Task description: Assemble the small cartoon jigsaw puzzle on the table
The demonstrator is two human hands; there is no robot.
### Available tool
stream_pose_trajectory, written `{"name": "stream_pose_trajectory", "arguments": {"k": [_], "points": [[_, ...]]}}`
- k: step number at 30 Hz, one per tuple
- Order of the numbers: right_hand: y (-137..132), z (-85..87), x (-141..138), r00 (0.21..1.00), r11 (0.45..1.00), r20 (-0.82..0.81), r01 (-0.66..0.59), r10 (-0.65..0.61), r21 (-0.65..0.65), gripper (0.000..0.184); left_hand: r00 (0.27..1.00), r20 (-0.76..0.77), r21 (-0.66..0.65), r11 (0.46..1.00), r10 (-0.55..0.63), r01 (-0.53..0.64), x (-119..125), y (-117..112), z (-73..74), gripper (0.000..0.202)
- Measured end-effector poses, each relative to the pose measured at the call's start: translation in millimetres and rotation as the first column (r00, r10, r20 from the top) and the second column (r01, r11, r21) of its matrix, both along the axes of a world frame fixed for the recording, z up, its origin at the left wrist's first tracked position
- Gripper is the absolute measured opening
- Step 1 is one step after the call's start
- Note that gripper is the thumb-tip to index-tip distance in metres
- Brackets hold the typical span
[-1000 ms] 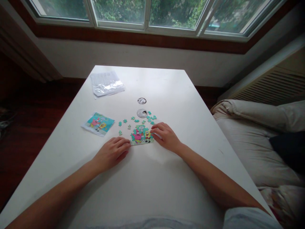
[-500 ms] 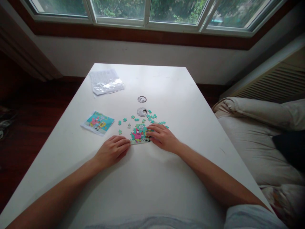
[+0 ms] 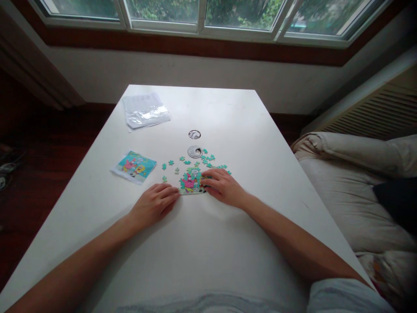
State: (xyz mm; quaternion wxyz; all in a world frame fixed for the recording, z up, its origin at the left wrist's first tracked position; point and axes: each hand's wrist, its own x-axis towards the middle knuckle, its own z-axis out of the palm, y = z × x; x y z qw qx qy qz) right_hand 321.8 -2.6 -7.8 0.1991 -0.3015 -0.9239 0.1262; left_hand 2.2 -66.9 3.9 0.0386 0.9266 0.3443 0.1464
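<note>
- Head view: the partial puzzle (image 3: 189, 182) is being touched at its lower left corner by the loosely curled left hand (image 3: 157, 201).
- Its right side is being covered by the half-bent right hand (image 3: 224, 187); whether either grips a piece cannot be told.
- Faint print on the sheet (image 3: 145, 110) is being seen too small for reading.
- Wide margins are being left toward the worktop (image 3: 211, 248) edges.

sliding window (image 3: 237, 16), daylight | pale wall (image 3: 208, 71) | dark red-brown floor (image 3: 74, 137) | white table (image 3: 231, 126) | beige sofa (image 3: 329, 191)
</note>
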Motion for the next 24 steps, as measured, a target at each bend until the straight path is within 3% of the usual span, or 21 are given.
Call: {"name": "stream_pose_trajectory", "arguments": {"k": [12,19,24], "points": [[-0.6,-1.7,-0.5,1.0,1.0,-0.012,0.007,-0.007,-0.014,0.022,0.989,-0.145,-0.017,0.999,0.037,-0.04,8.0,-4.1,13.5,0.038],[4.5,-4.0,2.1,0.995,1.0,-0.1,0.025,-0.025,0.0,0.021,0.992,0.114,-0.081,0.995,0.061,-0.052,0.8,2.3,-0.7,0.04],[9.8,-7.5,6.6,0.984,0.997,-0.159,0.082,-0.08,0.003,0.02,0.968,0.172,-0.077,0.982,0.182,-0.171,0.9,9.8,-2.4,0.029]]}}
